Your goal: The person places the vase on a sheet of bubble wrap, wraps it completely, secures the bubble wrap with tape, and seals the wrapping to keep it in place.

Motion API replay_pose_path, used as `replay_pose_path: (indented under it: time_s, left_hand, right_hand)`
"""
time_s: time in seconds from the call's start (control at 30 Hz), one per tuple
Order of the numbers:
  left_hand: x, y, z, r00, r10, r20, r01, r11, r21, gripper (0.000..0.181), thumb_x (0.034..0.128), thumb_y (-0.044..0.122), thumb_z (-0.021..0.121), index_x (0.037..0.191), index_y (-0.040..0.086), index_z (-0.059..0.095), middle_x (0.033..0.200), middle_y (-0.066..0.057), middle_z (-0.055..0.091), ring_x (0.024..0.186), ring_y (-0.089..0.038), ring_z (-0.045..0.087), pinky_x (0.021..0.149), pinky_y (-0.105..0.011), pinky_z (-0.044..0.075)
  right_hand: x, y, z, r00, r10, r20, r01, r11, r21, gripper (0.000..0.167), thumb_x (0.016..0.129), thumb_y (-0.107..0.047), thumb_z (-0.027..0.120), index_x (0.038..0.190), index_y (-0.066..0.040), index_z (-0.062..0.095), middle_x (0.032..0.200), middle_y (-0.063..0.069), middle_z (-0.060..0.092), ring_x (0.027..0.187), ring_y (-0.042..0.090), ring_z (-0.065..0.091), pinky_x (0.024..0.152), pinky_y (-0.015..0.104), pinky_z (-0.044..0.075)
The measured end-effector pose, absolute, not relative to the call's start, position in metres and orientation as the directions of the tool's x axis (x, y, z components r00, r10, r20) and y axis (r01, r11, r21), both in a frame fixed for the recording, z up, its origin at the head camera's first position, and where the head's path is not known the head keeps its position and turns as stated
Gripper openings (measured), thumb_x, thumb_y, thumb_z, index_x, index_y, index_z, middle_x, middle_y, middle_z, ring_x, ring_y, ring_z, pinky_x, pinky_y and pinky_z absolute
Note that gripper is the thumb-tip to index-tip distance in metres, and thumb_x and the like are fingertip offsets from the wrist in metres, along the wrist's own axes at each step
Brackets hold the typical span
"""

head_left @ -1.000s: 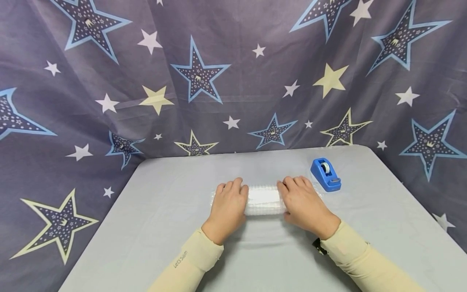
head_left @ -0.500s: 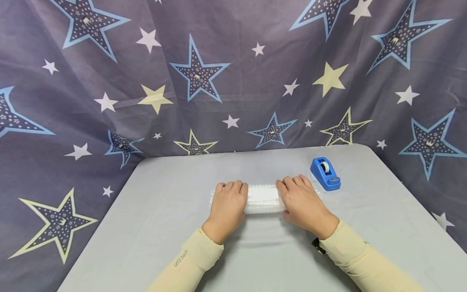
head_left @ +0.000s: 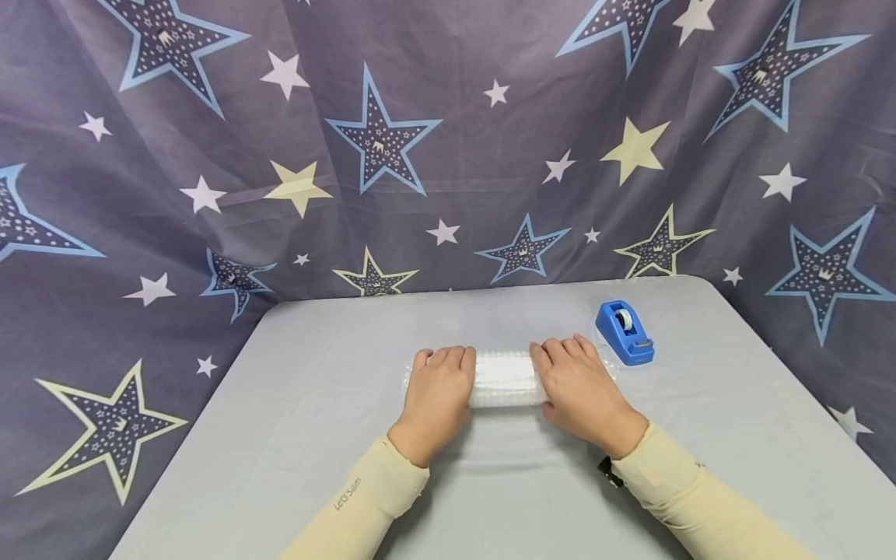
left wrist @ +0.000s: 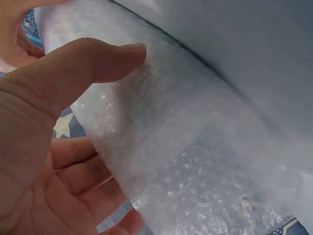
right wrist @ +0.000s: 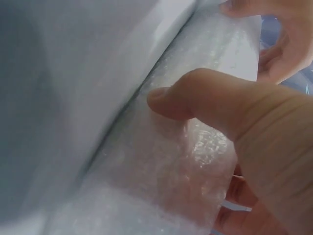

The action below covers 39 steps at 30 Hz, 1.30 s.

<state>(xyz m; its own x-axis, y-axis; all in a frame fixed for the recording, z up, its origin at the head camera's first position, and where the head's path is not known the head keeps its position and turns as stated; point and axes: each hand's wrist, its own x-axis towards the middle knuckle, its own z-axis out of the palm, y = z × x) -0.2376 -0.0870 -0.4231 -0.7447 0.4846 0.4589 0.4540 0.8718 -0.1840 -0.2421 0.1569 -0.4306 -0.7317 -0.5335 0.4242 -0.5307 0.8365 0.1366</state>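
Observation:
A roll of clear bubble wrap lies crosswise on the table, something white showing through its middle. My left hand grips its left part from above, and my right hand grips its right part. In the left wrist view the thumb of the left hand presses the near side of the bubble wrap, with fingers curled over the far side. The right wrist view has the right hand holding the bubble wrap likewise, thumb on the near side. What is inside cannot be made out.
A blue tape dispenser with a roll of tape stands behind and right of the right hand. The table has a pale grey cover, and a dark curtain with stars hangs behind it and at both sides.
The bubble wrap roll has shifted very slightly away from me between my hands. Both hands keep their grip in nearly the same place.

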Motion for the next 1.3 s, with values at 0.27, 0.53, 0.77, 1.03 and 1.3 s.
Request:
replay_pose_path:
  time_s: [0.27,0.53,0.77,1.03,1.3]
  left_hand:
    - [-0.2381,-0.0881,-0.424,-0.738,0.491,0.463,0.463,0.867,-0.183,0.06,0.0643,0.007,0.08,0.123,0.002,0.066,0.112,-0.008,0.072,0.109,-0.025,0.069,0.098,-0.054,0.047]
    - [-0.2394,-0.0886,-0.4255,-0.744,0.49,0.453,0.457,0.869,-0.189,0.066,0.0633,0.01,0.084,0.126,0.001,0.065,0.116,-0.009,0.071,0.111,-0.024,0.068,0.099,-0.054,0.046]
    - [-0.2415,-0.0887,-0.428,-0.75,0.487,0.447,0.453,0.871,-0.189,0.07,0.0632,0.012,0.085,0.129,0.0,0.064,0.12,-0.009,0.071,0.114,-0.025,0.067,0.101,-0.055,0.046]
    - [-0.2427,-0.0889,-0.4296,-0.759,0.485,0.435,0.445,0.873,-0.197,0.079,0.0622,0.016,0.088,0.134,0.0,0.062,0.128,-0.011,0.069,0.12,-0.025,0.065,0.103,-0.055,0.045]
    - [-0.244,-0.0895,-0.4314,-0.763,0.484,0.429,0.446,0.874,-0.192,0.081,0.0624,0.016,0.089,0.137,0.0,0.061,0.133,-0.012,0.068,0.124,-0.026,0.064,0.105,-0.055,0.044]
  right_hand:
    - [-0.2428,0.1562,-0.4323,-0.734,-0.523,0.433,-0.525,0.841,0.127,0.085,0.063,-0.025,0.088,0.136,0.004,0.057,0.117,0.017,0.065,0.104,0.039,0.061,0.108,0.059,0.039]
    - [-0.2434,0.1562,-0.4329,-0.738,-0.518,0.432,-0.523,0.844,0.119,0.086,0.063,-0.025,0.088,0.138,0.003,0.057,0.118,0.017,0.065,0.106,0.039,0.061,0.109,0.059,0.038]
    - [-0.2441,0.1564,-0.4348,-0.734,-0.518,0.44,-0.522,0.844,0.122,0.088,0.062,-0.026,0.089,0.138,0.003,0.056,0.119,0.016,0.065,0.106,0.039,0.062,0.109,0.06,0.038]
    - [-0.2452,0.1564,-0.4358,-0.741,-0.512,0.435,-0.515,0.849,0.123,0.088,0.063,-0.025,0.089,0.139,0.003,0.055,0.121,0.017,0.065,0.108,0.04,0.061,0.108,0.06,0.038]
    - [-0.246,0.156,-0.4373,-0.747,-0.507,0.429,-0.512,0.851,0.116,0.089,0.063,-0.025,0.089,0.14,0.003,0.054,0.123,0.018,0.065,0.11,0.041,0.061,0.108,0.06,0.038]
